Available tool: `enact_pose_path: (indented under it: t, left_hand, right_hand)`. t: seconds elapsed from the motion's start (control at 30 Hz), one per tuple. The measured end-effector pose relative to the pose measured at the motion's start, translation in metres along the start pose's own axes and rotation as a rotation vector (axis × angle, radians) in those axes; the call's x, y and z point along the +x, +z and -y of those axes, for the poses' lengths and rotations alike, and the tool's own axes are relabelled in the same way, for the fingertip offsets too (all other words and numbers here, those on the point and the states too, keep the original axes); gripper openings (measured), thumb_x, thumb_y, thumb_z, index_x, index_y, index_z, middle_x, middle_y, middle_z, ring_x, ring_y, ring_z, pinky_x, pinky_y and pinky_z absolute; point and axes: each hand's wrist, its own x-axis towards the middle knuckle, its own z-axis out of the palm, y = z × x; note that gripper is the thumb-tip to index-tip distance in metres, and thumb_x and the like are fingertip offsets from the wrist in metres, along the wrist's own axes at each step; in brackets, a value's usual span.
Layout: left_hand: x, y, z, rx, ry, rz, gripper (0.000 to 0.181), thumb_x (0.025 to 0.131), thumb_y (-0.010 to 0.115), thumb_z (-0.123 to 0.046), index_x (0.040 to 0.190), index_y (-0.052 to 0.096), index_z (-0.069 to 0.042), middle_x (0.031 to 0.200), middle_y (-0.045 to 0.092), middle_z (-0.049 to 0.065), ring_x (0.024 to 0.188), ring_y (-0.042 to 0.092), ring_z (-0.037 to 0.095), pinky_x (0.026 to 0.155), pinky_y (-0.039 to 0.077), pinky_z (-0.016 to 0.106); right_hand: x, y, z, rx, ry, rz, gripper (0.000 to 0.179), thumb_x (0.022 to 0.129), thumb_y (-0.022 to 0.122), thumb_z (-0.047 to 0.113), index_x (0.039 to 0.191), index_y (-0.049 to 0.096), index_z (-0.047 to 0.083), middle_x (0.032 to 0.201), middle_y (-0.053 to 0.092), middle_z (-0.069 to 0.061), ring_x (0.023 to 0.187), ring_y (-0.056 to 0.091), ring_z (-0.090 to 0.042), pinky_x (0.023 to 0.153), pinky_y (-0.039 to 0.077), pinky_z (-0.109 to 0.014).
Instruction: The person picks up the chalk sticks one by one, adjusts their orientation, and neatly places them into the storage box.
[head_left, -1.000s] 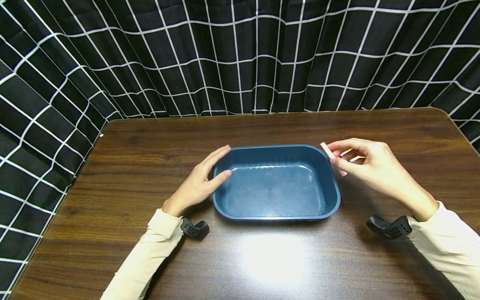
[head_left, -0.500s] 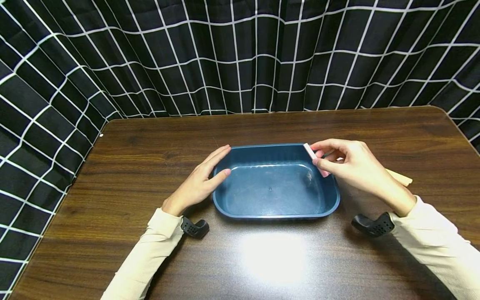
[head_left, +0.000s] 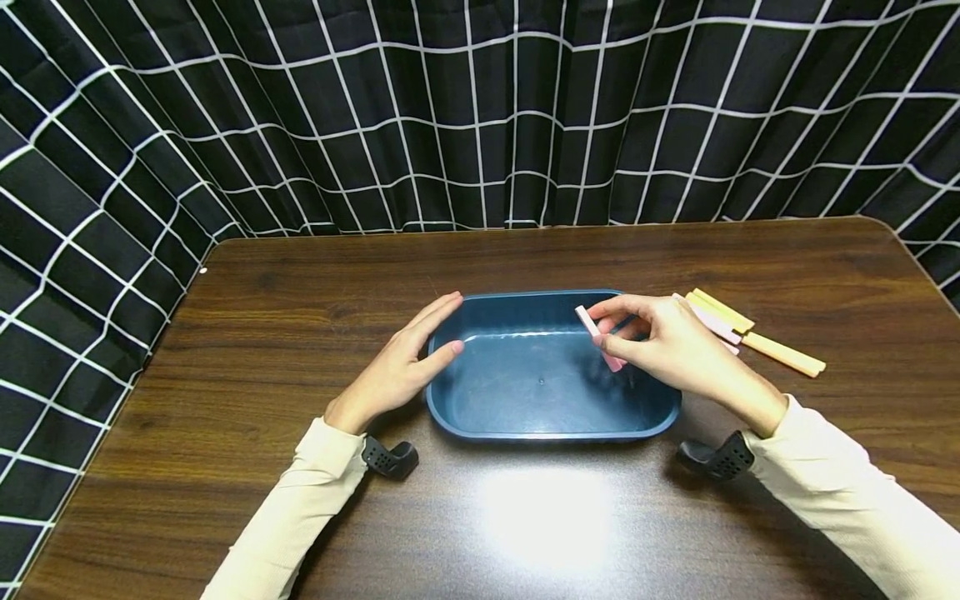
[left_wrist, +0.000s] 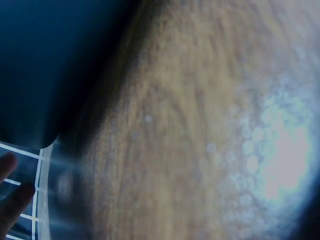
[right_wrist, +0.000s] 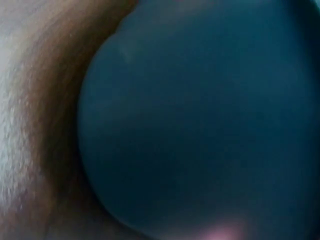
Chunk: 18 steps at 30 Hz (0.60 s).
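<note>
Right hand [head_left: 671,343] over the blue tub [head_left: 525,396], fingers pinching a pink block [head_left: 588,322] above its right half! Left hand [head_left: 399,365] at the tub's left rim, fingers extended, grasping nothing. And right of the tub, on the counter [head_left: 285,333], yellow pieces [head_left: 724,311] beside pink pieces [head_left: 716,326], the hand partly hiding the pink ones.

R grip [head_left: 663,340] hides pt of blue tub [head_left: 555,436] rim; table [left_wrist: 175,125] blurry in both wrist cams.
</note>
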Motion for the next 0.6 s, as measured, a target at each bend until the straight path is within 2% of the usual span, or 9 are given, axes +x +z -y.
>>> enact_pose_path:
  t: [0.17,0.33,0.6]
  left_hand:
    - [0.0,0.0,0.0,-0.005,-0.003,0.0,0.06,0.101,0.056,-0.027,0.155,0.034,-0.013,0.163,0.029,0.004,0.152,0.026,0.019,0.124,0.022,0.045]
    - [0.0,0.0,0.0,-0.006,-0.012,0.001,0.06,0.101,0.056,-0.027,0.155,0.035,-0.014,0.163,0.029,0.003,0.152,0.026,0.019,0.124,0.022,0.045]
    - [0.0,0.001,-0.001,-0.007,-0.002,-0.001,0.06,0.1,0.057,-0.026,0.155,0.035,-0.013,0.163,0.03,0.008,0.152,0.026,0.02,0.124,0.022,0.047]
  right_hand:
    - [0.002,0.005,0.001,-0.007,0.011,0.028,0.032,0.092,0.068,0.011,0.122,0.066,0.003,0.093,0.071,-0.01,0.076,0.068,-0.014,0.06,0.052,-0.022]
    - [0.005,0.012,0.001,0.03,0.004,0.057,0.031,0.09,0.066,0.007,0.12,0.066,0.001,0.088,0.07,-0.009,0.071,0.067,-0.013,0.059,0.05,-0.023]
    - [0.009,0.021,0.004,0.085,-0.007,0.089,0.03,0.09,0.066,0.004,0.12,0.064,-0.001,0.088,0.071,-0.009,0.07,0.069,-0.013,0.06,0.051,-0.023]
